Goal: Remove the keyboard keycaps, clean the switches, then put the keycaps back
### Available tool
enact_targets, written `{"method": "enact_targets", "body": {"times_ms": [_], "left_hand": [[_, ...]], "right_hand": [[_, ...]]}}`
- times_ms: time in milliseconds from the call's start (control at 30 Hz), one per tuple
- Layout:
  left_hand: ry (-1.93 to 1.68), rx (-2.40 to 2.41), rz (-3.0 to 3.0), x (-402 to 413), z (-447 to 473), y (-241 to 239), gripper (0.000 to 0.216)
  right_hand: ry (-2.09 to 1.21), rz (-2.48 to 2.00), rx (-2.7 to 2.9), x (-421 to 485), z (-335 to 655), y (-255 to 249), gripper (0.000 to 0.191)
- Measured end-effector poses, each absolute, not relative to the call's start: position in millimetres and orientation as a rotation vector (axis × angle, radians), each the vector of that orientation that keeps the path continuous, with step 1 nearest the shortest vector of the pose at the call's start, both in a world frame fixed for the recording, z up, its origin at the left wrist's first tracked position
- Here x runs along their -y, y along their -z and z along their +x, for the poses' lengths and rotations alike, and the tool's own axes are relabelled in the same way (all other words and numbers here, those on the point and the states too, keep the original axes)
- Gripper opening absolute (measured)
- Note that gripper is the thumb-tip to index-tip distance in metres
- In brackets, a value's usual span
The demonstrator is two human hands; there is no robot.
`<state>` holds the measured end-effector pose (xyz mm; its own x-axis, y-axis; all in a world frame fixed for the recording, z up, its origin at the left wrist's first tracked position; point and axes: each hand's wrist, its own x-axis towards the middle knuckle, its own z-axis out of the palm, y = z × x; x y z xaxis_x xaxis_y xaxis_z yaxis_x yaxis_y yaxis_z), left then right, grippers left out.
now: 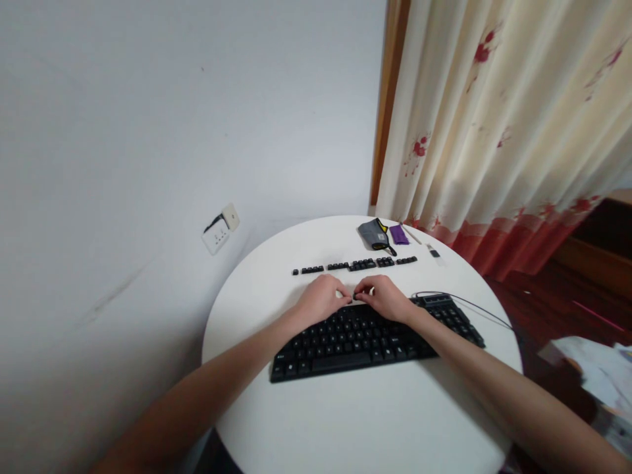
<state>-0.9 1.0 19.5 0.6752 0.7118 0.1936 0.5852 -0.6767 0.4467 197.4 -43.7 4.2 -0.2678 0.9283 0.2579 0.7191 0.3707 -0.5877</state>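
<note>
A black keyboard [375, 339] lies across the round white table [360, 408]. Both my hands rest at its far edge, fingers curled and meeting in the middle. My left hand [320, 297] pinches toward a small dark piece, probably a keycap [356, 297], which my right hand [385, 297] also pinches. A row of removed black keycaps [360, 265] lies in a line beyond my hands.
A grey and yellow pouch [374, 235], a purple cloth [398, 234], a thin stick [411, 234] and a small dark item [434, 253] sit at the table's far side. The keyboard's cable [474, 306] runs off right. Wall socket [220, 230] at left, curtain [494, 131] at right.
</note>
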Motion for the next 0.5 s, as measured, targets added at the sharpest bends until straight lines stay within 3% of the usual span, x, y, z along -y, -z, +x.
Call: {"method": "enact_targets", "body": {"times_ms": [267, 500], "left_hand": [[-0.492, -0.979, 2.507, 29.0, -6.9, -12.6, 0.014], [-0.561, -0.913, 2.463, 29.1, -10.7, -8.5, 0.013]], "right_hand": [[-0.693, -1.284, 2.04, 69.0, 198.9, 5.5, 0.011], [-0.616, -1.297, 2.078, 73.7, 197.4, 8.4, 0.01]]}}
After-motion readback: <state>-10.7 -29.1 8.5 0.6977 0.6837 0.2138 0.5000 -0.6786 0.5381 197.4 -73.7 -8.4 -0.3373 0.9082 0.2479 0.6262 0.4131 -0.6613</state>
